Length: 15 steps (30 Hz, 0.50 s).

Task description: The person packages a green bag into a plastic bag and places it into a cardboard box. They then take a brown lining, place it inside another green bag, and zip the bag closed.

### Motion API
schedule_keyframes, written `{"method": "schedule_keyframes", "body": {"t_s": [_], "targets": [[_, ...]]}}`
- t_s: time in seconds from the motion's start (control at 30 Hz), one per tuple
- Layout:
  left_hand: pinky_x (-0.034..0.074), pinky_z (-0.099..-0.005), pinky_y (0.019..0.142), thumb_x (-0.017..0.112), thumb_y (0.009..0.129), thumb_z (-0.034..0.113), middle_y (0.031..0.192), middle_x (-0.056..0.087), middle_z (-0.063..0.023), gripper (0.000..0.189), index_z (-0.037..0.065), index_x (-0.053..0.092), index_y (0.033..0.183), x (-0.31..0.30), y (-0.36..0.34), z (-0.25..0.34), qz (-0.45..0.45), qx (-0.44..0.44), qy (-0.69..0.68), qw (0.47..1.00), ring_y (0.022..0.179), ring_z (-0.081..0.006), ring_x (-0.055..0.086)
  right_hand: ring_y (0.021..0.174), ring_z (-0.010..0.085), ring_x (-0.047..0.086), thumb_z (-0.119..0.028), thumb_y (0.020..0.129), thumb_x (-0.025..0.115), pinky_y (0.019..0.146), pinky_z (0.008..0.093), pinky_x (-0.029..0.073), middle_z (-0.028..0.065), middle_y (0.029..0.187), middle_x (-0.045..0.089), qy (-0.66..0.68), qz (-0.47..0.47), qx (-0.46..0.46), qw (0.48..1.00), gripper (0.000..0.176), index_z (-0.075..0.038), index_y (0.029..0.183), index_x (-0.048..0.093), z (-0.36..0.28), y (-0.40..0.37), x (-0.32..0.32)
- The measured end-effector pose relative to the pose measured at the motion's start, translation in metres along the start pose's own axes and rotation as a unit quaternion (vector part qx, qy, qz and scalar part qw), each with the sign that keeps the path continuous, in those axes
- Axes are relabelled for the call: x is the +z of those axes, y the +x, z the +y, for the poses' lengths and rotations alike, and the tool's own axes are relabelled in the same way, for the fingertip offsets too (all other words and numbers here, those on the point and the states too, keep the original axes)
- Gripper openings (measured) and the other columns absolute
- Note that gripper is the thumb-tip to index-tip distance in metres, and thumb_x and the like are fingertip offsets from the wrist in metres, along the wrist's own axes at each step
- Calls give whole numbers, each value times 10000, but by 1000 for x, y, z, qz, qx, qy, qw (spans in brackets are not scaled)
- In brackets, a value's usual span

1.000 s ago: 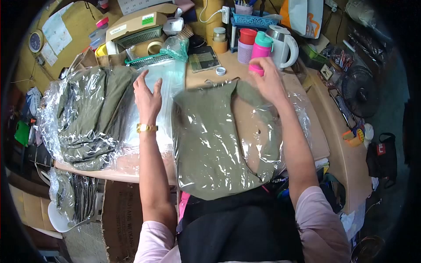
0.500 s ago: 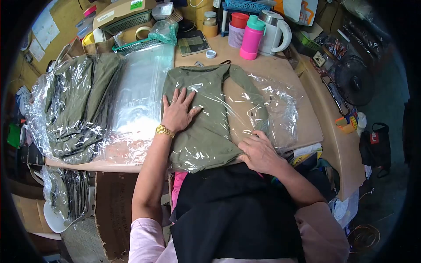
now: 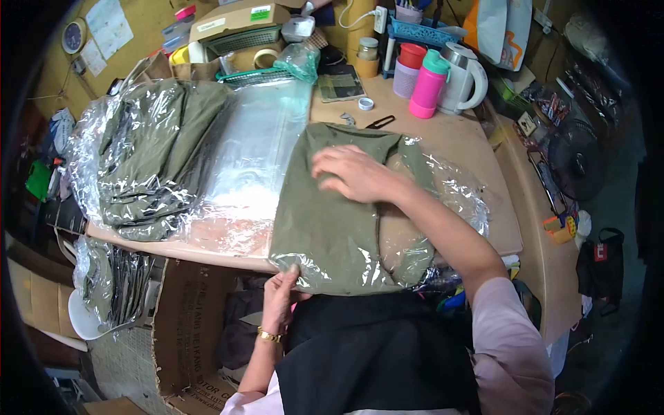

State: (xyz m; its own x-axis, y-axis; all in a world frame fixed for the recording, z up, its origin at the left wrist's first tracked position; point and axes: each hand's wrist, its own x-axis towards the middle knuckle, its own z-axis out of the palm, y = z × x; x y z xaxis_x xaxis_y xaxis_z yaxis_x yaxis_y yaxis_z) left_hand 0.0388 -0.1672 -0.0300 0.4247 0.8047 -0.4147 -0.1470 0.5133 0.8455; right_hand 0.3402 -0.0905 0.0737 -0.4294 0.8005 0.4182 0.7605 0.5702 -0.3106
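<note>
A bagged olive garment [image 3: 332,228] is laid at the centre of the frame, at the near edge of the tabletop [image 3: 470,138]. Its lower-left corner is pinched by the left hand [image 3: 280,301], the grip clamped on the plastic. The right hand [image 3: 353,174] is pressed flat on its upper part, grip apart. A pile of bagged garments [image 3: 149,149] is seen at the upper left.

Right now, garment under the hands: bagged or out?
Bagged at its near end: glossy film wraps the garment, left hand pinching a corner. Far end: cannot tell.
</note>
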Motion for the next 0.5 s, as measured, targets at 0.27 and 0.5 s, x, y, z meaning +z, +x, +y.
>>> {"method": "schedule_keyframes", "body": {"t_s": [0.27, 0.5], "targets": [[554, -278, 688, 659, 954, 210, 977, 688, -55, 279, 20, 588, 1147, 10, -8, 9, 88, 94, -205, 970, 745, -110, 650, 1284, 325, 403, -153, 740, 772, 1031, 607, 329, 105, 1297, 483, -147, -170, 56, 973, 663, -216, 1346, 510, 72, 86, 48], [511, -261, 760, 666, 961, 187, 998, 696, -33, 260, -23, 668, 1113, -1, -8, 24, 73, 140, -84, 984, 853, -77, 614, 1004, 381, 632, -69, 701, 676, 835, 466, 516, 181, 1041, 662, -145, -311, 140, 929, 340, -94, 1039, 666, 86, 93, 11]]}}
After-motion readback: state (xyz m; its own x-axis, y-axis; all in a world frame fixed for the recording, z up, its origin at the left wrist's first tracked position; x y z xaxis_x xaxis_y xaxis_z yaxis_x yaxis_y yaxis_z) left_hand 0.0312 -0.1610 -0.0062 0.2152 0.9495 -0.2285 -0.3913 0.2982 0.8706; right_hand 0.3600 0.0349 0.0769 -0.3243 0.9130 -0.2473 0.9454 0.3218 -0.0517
